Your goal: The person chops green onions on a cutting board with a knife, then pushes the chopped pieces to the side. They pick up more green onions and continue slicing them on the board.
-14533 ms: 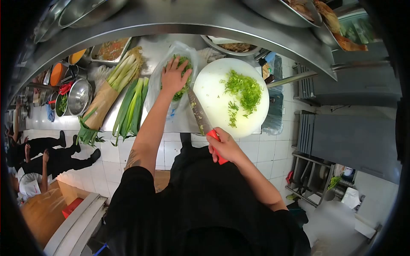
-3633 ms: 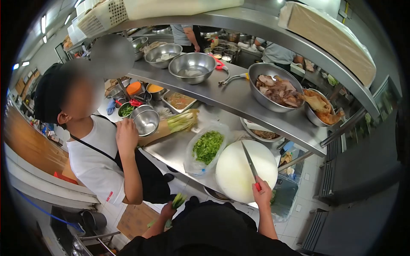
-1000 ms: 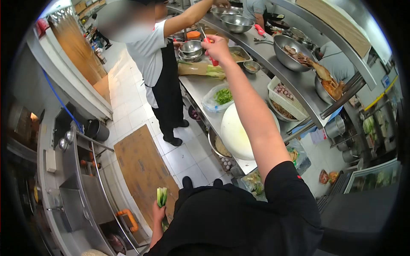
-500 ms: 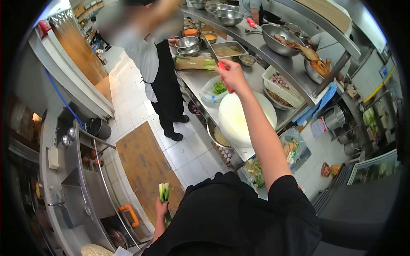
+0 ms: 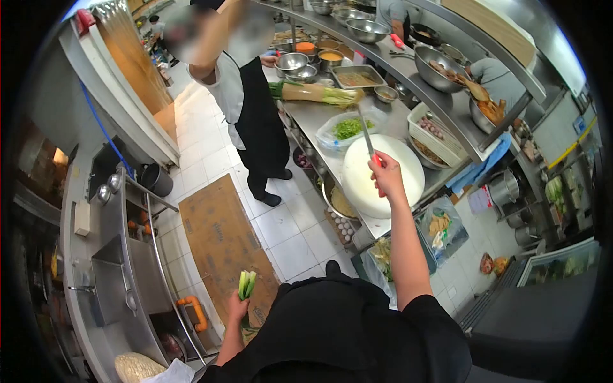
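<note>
My right hand (image 5: 387,173) is closed around the red handle of a knife (image 5: 366,134). Its blade points away from me, over the far edge of a round white chopping board (image 5: 364,191). Low at my left side, away from the counter, my left hand (image 5: 238,307) grips some leeks (image 5: 246,285), their pale cut ends upward and the green part hanging below. Beyond the board lie a plastic bag of chopped greens (image 5: 348,129) and a paper-wrapped bundle of leeks (image 5: 313,94) across the counter.
A person (image 5: 246,121) in a black apron stands at the counter's left side. Steel bowls (image 5: 292,62) and a tray (image 5: 359,76) are at the back. A white basket (image 5: 435,137) sits right of the board. Cardboard (image 5: 223,242) covers floor tiles; a sink (image 5: 108,287) is left.
My right hand has drawn the knife back and down from the far counter to above the board. My left hand keeps the leeks low. The other person's arm has shifted, still raised.
</note>
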`<state>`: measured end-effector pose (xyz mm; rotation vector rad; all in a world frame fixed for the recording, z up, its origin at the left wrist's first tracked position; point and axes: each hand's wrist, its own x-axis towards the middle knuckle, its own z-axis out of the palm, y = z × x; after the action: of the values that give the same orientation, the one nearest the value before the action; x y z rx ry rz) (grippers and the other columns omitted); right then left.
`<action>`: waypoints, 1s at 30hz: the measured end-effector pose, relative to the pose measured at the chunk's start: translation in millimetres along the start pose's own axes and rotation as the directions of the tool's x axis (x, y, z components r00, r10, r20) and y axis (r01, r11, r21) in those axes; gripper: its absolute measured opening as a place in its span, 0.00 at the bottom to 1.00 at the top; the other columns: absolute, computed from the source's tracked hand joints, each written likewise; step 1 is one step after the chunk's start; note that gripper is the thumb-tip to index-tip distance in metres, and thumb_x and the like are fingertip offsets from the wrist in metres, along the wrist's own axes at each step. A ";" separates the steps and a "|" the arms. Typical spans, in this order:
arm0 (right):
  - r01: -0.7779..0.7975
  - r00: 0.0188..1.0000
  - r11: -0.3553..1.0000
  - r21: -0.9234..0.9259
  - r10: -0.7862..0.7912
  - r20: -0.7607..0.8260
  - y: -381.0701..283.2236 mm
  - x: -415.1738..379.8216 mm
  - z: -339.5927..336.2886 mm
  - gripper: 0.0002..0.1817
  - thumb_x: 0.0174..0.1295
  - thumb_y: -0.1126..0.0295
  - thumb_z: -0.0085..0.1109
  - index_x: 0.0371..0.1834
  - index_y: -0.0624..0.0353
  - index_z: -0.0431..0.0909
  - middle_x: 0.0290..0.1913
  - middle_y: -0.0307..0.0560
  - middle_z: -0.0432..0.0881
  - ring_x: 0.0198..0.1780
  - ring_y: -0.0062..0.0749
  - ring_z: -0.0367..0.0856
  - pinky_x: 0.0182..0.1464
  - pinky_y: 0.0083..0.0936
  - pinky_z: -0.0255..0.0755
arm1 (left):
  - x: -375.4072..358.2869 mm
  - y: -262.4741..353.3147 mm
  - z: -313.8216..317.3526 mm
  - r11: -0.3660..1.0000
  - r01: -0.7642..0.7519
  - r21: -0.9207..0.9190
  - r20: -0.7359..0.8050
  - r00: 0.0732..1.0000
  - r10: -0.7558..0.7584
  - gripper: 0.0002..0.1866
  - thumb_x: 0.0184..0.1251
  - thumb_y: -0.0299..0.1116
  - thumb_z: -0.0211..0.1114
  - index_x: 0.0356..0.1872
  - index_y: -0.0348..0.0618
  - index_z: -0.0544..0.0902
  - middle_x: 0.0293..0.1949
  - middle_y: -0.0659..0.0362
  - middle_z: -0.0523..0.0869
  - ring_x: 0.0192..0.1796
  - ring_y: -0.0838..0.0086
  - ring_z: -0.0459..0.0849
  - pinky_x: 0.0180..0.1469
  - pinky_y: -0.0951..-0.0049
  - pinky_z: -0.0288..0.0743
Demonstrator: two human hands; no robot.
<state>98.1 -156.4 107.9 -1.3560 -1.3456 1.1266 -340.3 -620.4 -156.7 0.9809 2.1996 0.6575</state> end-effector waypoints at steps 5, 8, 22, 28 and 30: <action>-0.062 0.996 0.989 -0.134 0.053 -0.065 58.1 21.7 -17.3 0.29 0.68 0.68 0.68 0.72 0.62 0.79 0.34 0.46 0.87 0.24 0.25 0.83 0.21 0.26 0.74 | -27.4 -10.5 30.3 0.995 0.074 -0.070 -0.075 0.994 -0.080 0.27 0.56 0.33 0.76 0.58 0.40 0.82 0.48 0.39 0.91 0.55 0.42 0.89 0.57 0.53 0.81; -0.090 0.995 0.981 -0.174 0.083 -0.049 68.7 27.8 -23.4 0.29 0.68 0.68 0.68 0.72 0.61 0.79 0.33 0.46 0.86 0.24 0.25 0.82 0.22 0.27 0.75 | -45.2 7.9 38.6 0.991 0.120 -0.062 -0.034 0.992 -0.122 0.27 0.57 0.33 0.75 0.59 0.39 0.81 0.48 0.39 0.90 0.56 0.42 0.89 0.57 0.53 0.81; -0.044 0.999 0.975 -0.218 0.043 -0.008 128.0 59.0 -56.2 0.30 0.70 0.68 0.67 0.76 0.59 0.77 0.39 0.46 0.86 0.27 0.25 0.82 0.26 0.25 0.75 | -9.5 71.1 48.0 0.997 0.041 -0.061 -0.120 0.992 -0.048 0.26 0.58 0.31 0.72 0.60 0.38 0.79 0.49 0.38 0.88 0.56 0.38 0.87 0.57 0.52 0.80; -0.097 0.993 0.968 -0.232 0.108 0.036 132.7 48.2 -61.3 0.26 0.72 0.68 0.64 0.73 0.61 0.78 0.35 0.46 0.85 0.26 0.27 0.83 0.25 0.28 0.75 | 1.1 119.4 40.1 0.998 0.016 -0.062 -0.164 0.986 -0.026 0.26 0.59 0.31 0.72 0.60 0.40 0.79 0.51 0.37 0.88 0.58 0.39 0.86 0.58 0.50 0.80; -0.090 0.989 0.949 -0.301 0.120 0.083 136.0 46.4 -64.2 0.25 0.73 0.69 0.62 0.72 0.62 0.78 0.33 0.47 0.85 0.26 0.30 0.84 0.26 0.31 0.77 | 1.1 133.5 39.3 0.997 0.037 -0.068 -0.140 0.989 -0.046 0.26 0.59 0.31 0.72 0.61 0.40 0.79 0.51 0.38 0.88 0.58 0.40 0.87 0.58 0.51 0.80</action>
<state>186.7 -111.4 -14.2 -1.6212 -1.5796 1.1070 -250.8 -532.6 -96.3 0.8771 2.2994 0.7962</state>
